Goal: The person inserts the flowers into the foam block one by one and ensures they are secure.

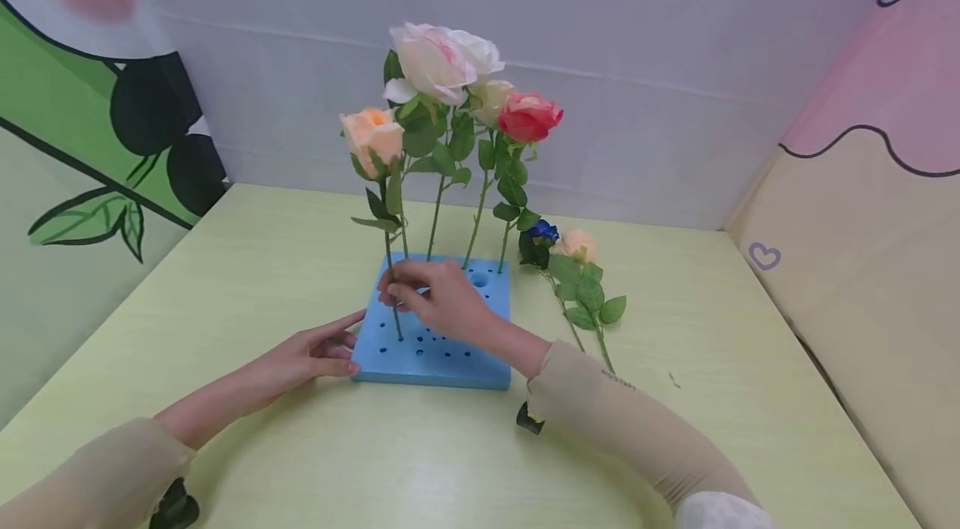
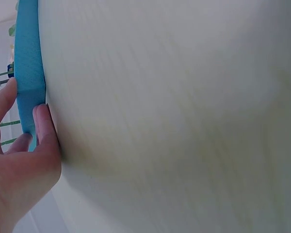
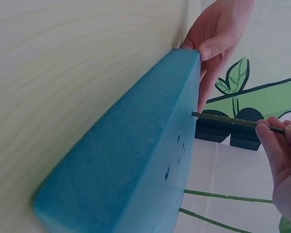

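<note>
Left hand (image 1: 311,356) lies flat on the desk (image 1: 262,262), fingers straight and close together, tips touching the left side of the blue foam block (image 1: 431,350). Left wrist view confirms: thumb (image 2: 2,104) on the block's top edge, a fingertip against its side wall, nothing gripped.

The foam block sits about mid-desk, a little toward the near edge, square, top face dotted with small holes and one larger hole near the far right corner.

Peach rose (image 1: 372,137) stands tallest at the block's left; its stem (image 1: 392,279) runs down into a hole near the front left of the block. Right hand (image 1: 435,296) hovers over the block's top, thumb and fingers pinching that stem low down, just above the foam. Right wrist view shows the stem (image 3: 223,118) entering a hole and the fingertips (image 3: 274,141) closed on it just beside the surface.

Behind it, three more stems stand upright in the far row: a large pale pink rose (image 1: 438,58), a cream bud (image 1: 491,98) partly hidden, a red rose (image 1: 528,117).

Right of the block, lying on the desk: a small blue flower (image 1: 542,231) and a small peach flower (image 1: 577,246), leafy stems pointing toward the near edge, just beside the block's right side, touching or not I cannot tell
</note>
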`<action>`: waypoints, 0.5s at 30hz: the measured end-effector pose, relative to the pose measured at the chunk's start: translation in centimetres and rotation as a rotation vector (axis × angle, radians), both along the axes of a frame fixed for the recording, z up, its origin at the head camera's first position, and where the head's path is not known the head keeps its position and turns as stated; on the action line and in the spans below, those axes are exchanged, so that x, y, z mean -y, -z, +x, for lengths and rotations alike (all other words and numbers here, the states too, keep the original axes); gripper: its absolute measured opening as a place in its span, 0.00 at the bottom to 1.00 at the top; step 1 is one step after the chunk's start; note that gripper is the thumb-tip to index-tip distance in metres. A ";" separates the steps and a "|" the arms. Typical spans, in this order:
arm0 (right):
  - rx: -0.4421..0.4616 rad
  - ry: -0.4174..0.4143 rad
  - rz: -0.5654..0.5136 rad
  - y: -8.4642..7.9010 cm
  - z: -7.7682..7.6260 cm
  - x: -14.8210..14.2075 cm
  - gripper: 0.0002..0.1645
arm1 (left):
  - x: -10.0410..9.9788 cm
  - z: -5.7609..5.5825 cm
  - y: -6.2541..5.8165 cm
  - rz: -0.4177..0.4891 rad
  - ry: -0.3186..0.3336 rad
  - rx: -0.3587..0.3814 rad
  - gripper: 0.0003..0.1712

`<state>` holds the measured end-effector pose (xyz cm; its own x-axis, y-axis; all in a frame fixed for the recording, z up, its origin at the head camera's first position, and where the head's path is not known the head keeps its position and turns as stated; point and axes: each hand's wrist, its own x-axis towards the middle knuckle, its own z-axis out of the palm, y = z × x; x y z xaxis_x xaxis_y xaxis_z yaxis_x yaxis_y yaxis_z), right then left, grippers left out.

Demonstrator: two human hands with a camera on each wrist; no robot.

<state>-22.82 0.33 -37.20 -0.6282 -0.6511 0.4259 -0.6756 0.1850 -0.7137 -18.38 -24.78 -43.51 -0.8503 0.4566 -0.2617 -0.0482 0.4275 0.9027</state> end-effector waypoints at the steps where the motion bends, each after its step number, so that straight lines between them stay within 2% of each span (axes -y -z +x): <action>1: 0.000 0.001 -0.001 0.0 0.0 0.0 0.08 | 0.0 0.0 0.0 0.001 0.004 -0.005 0.48; 6: -0.012 0.003 0.002 0.0 0.1 -0.1 0.08 | -0.1 -0.2 -0.1 -0.005 0.010 -0.016 0.48; 15: -0.044 -0.006 0.053 -0.3 0.0 -0.5 0.09 | -0.1 -0.2 0.0 -0.005 0.002 0.004 0.48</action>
